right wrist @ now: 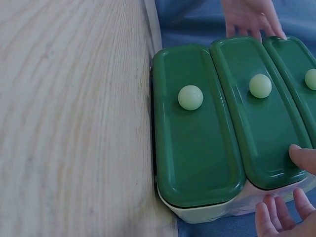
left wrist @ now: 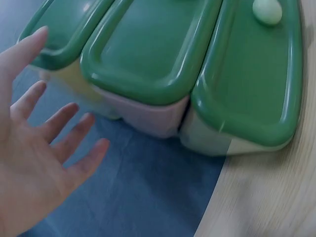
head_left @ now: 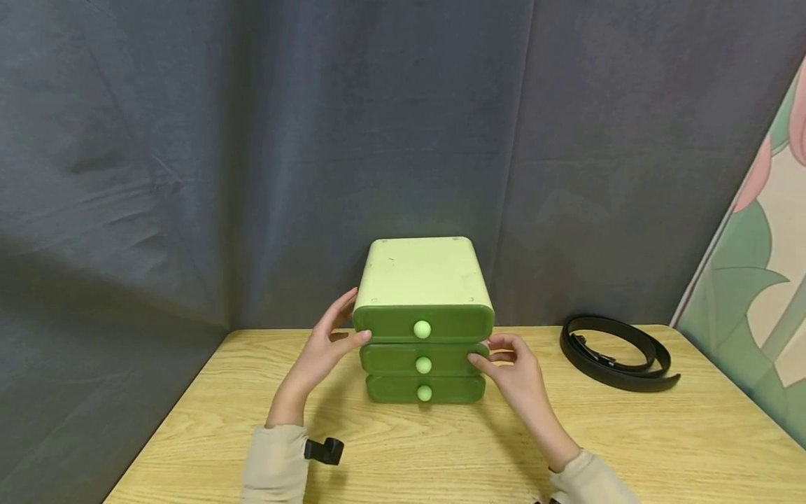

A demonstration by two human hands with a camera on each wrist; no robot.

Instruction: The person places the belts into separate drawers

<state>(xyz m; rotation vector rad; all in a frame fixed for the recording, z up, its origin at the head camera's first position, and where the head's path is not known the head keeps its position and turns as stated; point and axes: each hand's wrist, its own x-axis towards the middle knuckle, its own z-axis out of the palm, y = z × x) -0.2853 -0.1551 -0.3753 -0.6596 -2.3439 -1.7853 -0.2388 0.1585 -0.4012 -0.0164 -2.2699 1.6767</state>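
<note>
A stack of three drawer boxes stands on the table, each with a green front and a round pale green knob. The top box has a pale yellow-green shell; the middle box has a pink one, and the bottom box is pale. My left hand is at the stack's left side, thumb at the top drawer's lower front corner. Its fingers are spread beside the shells, as the left wrist view shows. On the right, my right hand pinches the middle box's corner, thumb on the front and fingers at the side.
A coiled black belt lies on the wooden table to the right of the stack. Behind hangs a grey-blue curtain. A panel with painted flowers and leaves borders the right side.
</note>
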